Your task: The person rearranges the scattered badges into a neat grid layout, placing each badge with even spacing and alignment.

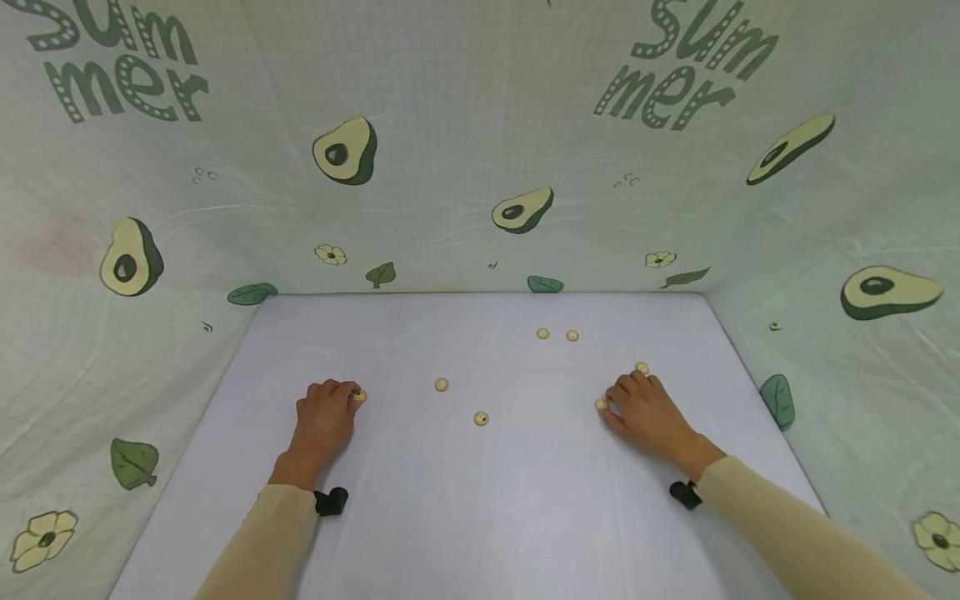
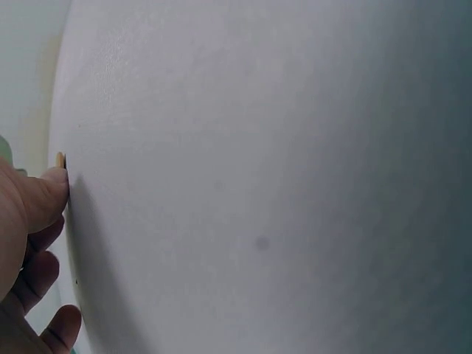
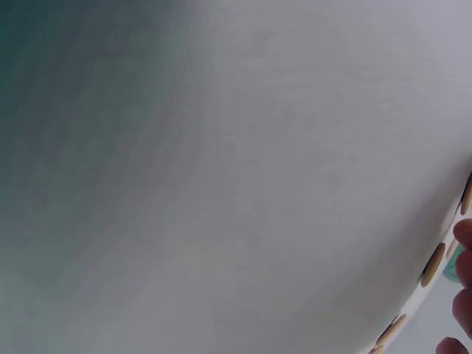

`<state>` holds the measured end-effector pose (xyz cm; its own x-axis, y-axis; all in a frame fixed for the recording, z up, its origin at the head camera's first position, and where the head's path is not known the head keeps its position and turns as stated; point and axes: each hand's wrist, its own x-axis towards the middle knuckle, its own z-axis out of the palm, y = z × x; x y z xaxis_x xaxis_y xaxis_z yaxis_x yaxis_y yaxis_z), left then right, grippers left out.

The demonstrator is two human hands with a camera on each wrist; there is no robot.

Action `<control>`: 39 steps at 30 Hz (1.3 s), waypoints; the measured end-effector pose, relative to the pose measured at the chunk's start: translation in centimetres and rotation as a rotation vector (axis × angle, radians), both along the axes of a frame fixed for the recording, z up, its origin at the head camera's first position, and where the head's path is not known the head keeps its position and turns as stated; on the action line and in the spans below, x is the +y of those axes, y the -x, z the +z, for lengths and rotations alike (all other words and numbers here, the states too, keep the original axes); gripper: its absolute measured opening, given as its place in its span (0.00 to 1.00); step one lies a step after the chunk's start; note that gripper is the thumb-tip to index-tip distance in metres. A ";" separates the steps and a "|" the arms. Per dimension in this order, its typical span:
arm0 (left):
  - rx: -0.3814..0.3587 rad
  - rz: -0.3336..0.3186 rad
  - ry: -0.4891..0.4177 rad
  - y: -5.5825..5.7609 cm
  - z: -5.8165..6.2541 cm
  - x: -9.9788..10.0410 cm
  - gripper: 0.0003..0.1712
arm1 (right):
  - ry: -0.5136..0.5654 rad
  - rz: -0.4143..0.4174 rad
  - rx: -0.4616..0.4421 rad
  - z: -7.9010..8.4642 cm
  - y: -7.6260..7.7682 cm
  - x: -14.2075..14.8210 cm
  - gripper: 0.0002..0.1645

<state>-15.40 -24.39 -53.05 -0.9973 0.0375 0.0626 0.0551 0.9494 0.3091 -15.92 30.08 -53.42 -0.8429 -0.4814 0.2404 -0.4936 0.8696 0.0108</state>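
Small, flat wooden discs with ringed tops lie on a white table. On the left side of the head view, my left hand (image 1: 327, 417) pinches a wooden disc (image 1: 360, 397) at its thumb and forefinger tips. That disc's edge (image 2: 60, 159) sticks out past the thumb in the left wrist view. Farther right, my right hand (image 1: 647, 417) holds another disc (image 1: 602, 404) between thumb and forefinger, low at the tabletop. Just beyond its knuckles lies one more disc (image 1: 642, 367). Only the right fingertips (image 3: 463, 273) show at the edge of the right wrist view.
Between the hands lie two discs, one farther back (image 1: 442, 384) and one nearer (image 1: 481, 418). Two more (image 1: 543, 333) sit side by side toward the table's (image 1: 480, 500) back edge. Cloth (image 1: 435, 167) printed with avocados rises behind and on both sides.
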 end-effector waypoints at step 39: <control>0.038 -0.008 0.037 0.3 -1.0 -0.4 0.12 | 0.045 -0.017 -0.070 0.4 1.0 -1.3 0.14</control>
<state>-15.68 -24.76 -54.09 -0.9939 0.0489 0.0992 0.0743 0.9596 0.2714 -16.88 28.82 -53.06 -0.8664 -0.4569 0.2016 -0.4769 0.8768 -0.0623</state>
